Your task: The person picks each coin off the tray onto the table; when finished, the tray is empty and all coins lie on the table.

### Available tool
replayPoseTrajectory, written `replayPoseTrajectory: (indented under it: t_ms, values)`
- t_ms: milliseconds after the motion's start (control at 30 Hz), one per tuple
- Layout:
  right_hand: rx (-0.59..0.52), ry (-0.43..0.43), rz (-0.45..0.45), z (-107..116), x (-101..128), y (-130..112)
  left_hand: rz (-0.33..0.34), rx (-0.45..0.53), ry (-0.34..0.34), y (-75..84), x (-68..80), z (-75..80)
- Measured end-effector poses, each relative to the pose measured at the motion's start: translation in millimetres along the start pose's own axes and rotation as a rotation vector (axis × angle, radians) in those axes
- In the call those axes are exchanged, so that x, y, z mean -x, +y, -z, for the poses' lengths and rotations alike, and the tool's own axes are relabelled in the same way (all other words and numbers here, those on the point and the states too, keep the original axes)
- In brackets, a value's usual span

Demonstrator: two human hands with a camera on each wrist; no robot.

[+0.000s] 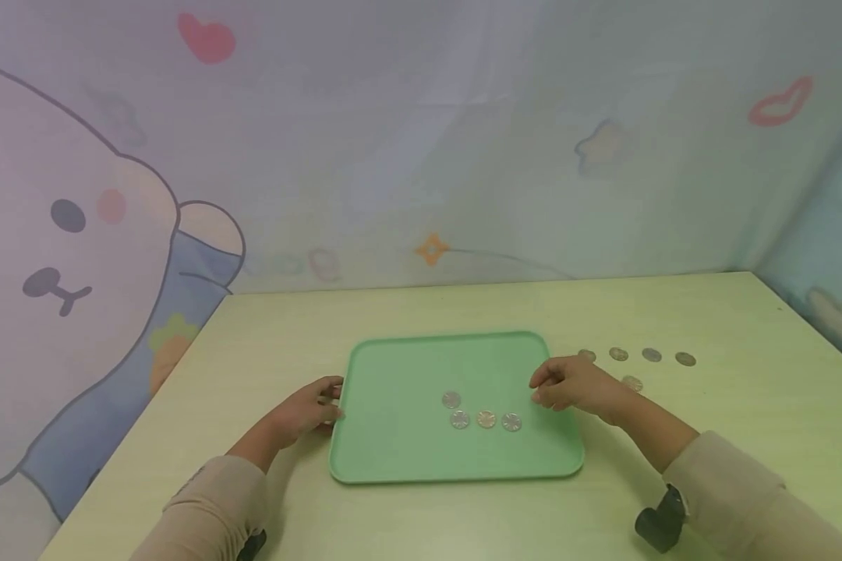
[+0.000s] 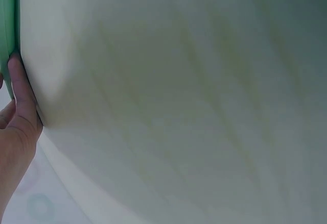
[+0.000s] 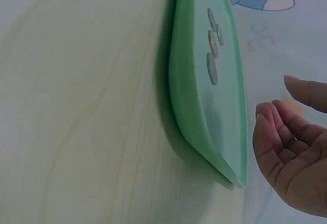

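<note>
A pale green tray (image 1: 407,374) lies flat in the middle of the table. Several silver coins (image 1: 486,419) sit near its centre and show edge-on as coins (image 3: 212,44) in the right wrist view. My left hand (image 1: 331,403) rests on the table, fingers touching the tray's left rim; a fingertip (image 2: 20,89) presses the green edge (image 2: 7,25). My right hand (image 1: 543,392) hovers over the tray's right side, fingers loosely curled. Its palm (image 3: 294,155) is empty, just beside the tray rim (image 3: 199,106).
Several more coins (image 1: 651,355) lie in a row on the cream tabletop (image 1: 744,405) right of the tray, one (image 1: 631,383) closer to my right wrist. A cartoon-printed curtain (image 1: 421,156) closes off the back and both sides.
</note>
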State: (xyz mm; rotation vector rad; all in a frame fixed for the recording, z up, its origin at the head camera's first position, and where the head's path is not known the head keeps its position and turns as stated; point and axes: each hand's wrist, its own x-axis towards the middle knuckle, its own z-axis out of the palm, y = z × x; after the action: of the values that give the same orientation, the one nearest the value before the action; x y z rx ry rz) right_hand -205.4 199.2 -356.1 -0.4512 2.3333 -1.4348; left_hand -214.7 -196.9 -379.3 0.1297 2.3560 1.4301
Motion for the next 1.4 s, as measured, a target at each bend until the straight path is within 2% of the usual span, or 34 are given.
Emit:
replayPoseTrajectory:
  t_ms: [433, 833, 1067, 1400]
  values:
    - [0.065, -0.03, -0.009, -23, -14, 2, 0.003, -0.025, 0.01, 2.5, -0.1, 1.2]
    - [0.216, -0.024, -0.017, -35, -21, 5, 0.005, -0.028, 0.009, 0.8, -1.0, 0.7]
    - [0.356, -0.004, 0.009, -41, -22, -2, 0.009, -0.01, 0.007, 0.6, -0.7, 0.1]
    - [0.415, -0.004, 0.035, -42, -22, -3, 0.013, 0.002, 0.0, 1.1, -0.6, 0.2]
